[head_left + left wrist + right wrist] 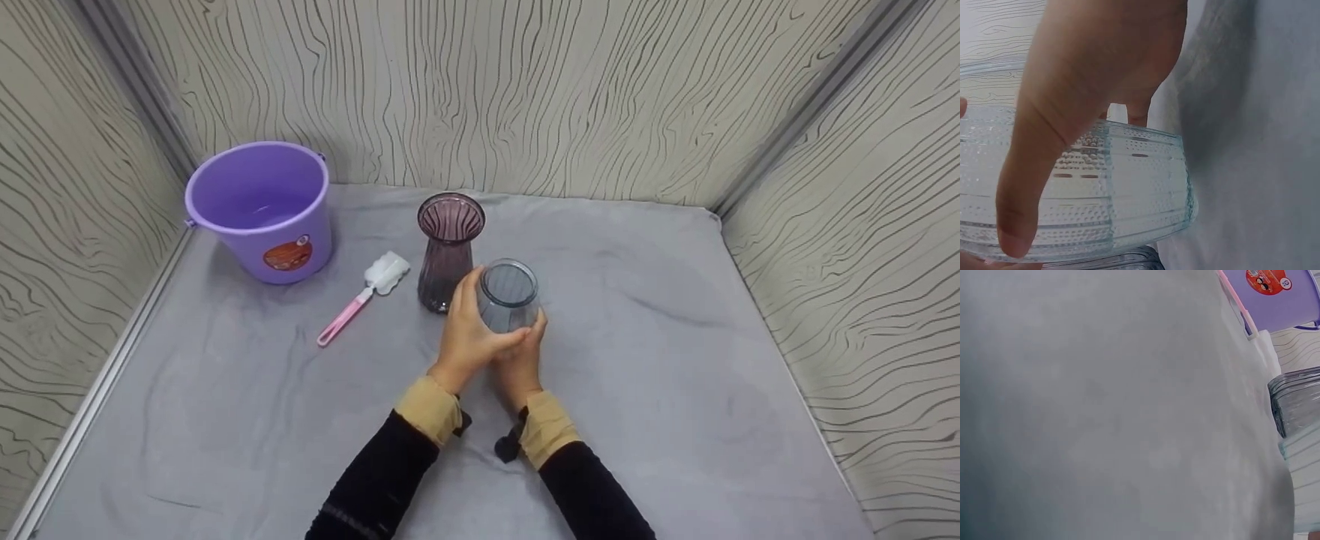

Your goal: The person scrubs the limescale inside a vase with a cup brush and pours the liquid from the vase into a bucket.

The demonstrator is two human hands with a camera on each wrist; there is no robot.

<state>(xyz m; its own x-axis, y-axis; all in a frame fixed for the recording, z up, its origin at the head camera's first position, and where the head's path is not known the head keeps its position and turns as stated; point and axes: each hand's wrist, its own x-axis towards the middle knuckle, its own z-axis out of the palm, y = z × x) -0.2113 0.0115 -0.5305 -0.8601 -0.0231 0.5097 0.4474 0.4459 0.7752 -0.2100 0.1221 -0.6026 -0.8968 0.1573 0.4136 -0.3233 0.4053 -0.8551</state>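
Observation:
A clear bluish glass vase (pixel 508 307) with a round rim and ribbed, dotted sides is held between both hands. My left hand (pixel 469 337) grips it from the left, thumb across the near side; in the left wrist view that thumb lies along the textured glass (pixel 1140 185). From the right and lower side my right hand (pixel 519 371) holds the same vase, its palm partly hidden behind the left thumb. Just behind the left fingers stands a purple glass vase (pixel 446 262) with a flared mouth, upright on the cloth.
A sponge brush (pixel 386 271) with a pink handle lies left of the purple vase. Farther left, a purple bucket (pixel 236 244) with an orange label stands near the back corner. Grey cloth (pixel 660 397) covers the table, and wood-patterned panels (pixel 525 97) enclose it.

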